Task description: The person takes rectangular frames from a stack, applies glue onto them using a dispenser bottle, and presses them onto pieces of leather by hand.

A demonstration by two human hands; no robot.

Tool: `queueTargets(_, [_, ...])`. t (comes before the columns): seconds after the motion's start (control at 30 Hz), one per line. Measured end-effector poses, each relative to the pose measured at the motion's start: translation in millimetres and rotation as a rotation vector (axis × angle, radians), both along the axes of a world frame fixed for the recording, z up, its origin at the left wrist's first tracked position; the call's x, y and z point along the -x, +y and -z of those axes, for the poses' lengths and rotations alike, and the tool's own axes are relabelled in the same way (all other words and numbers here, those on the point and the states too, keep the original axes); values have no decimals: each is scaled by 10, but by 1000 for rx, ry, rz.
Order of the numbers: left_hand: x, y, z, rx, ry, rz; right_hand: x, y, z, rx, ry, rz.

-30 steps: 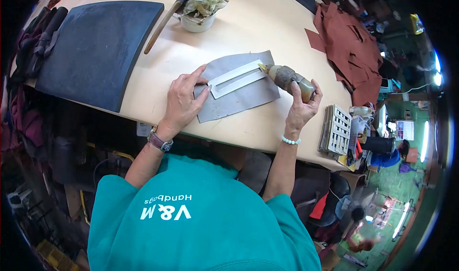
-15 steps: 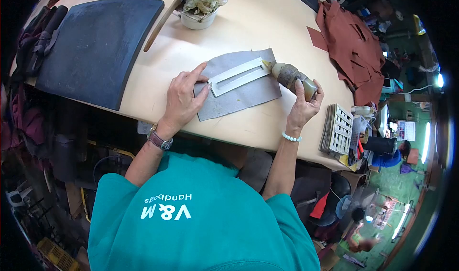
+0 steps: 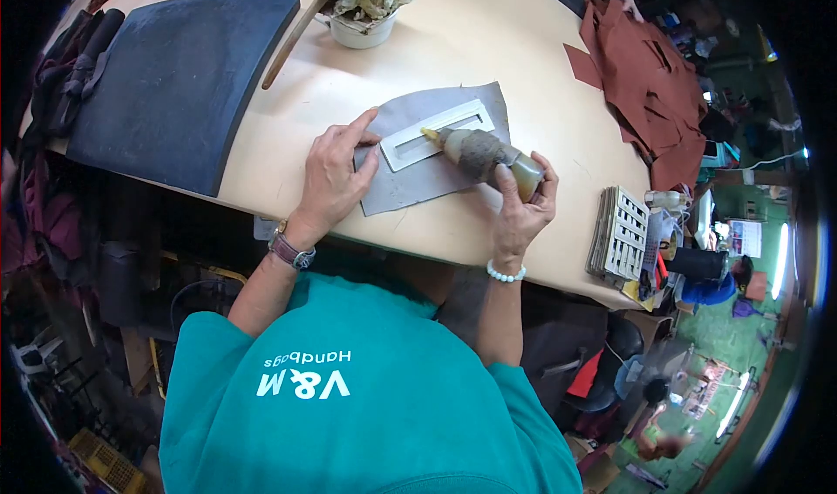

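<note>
My right hand (image 3: 523, 215) grips the base of a squeeze bottle (image 3: 493, 156) with a dark crusted band and a yellow nozzle. The bottle is tilted, its nozzle over the lower bar of a white rectangular frame (image 3: 410, 156) with a long slot. That frame lies on a grey piece of sheet material (image 3: 384, 196) with a curved top edge. My left hand (image 3: 336, 171) rests at the left end of the frame, index finger stretched out and thumb apart from it near the frame's corner. Whether the nozzle touches the frame I cannot tell.
A dark slab (image 3: 174, 93) lies at the left of the table. Behind the frame stand a white bowl (image 3: 362, 34) with crumpled material and a long wooden stick (image 3: 301, 36). Reddish-brown pieces (image 3: 649, 93) and a stack of slotted plates (image 3: 619, 237) are at the right.
My right hand has brought the bottle left and slightly down, from the frame's right end toward its middle. My left hand has stayed nearly in place.
</note>
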State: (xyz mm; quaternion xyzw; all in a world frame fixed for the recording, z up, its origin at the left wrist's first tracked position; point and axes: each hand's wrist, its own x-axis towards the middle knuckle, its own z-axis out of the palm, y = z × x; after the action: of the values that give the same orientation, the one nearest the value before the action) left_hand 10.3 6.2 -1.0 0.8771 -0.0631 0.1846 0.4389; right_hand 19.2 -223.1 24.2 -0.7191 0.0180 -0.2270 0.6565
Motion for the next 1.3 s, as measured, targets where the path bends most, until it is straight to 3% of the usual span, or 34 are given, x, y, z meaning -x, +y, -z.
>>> queueTargets(0.23, [-20,-16,41,33,-20,-21,259,282,67,-81,27,-124])
queueTargets(0.37, [-18,-8,38,58,-25,-8,197,53,97,-413,200,-152])
queueTargets(0.47, [-14,-3,28,49,0,-4,119,-240,11,-645,140,-68])
queueTargets(0.67, [-7,-1,13,53,12,0,-58,-583,29,-364,-9,194])
queueTargets(1.07, [-7,-15,30,53,-7,-31,-103,-602,172,-102,-24,221])
queueTargets(1.3, [-24,-25,39,44,-36,-18,39,-497,165,-124,-41,194])
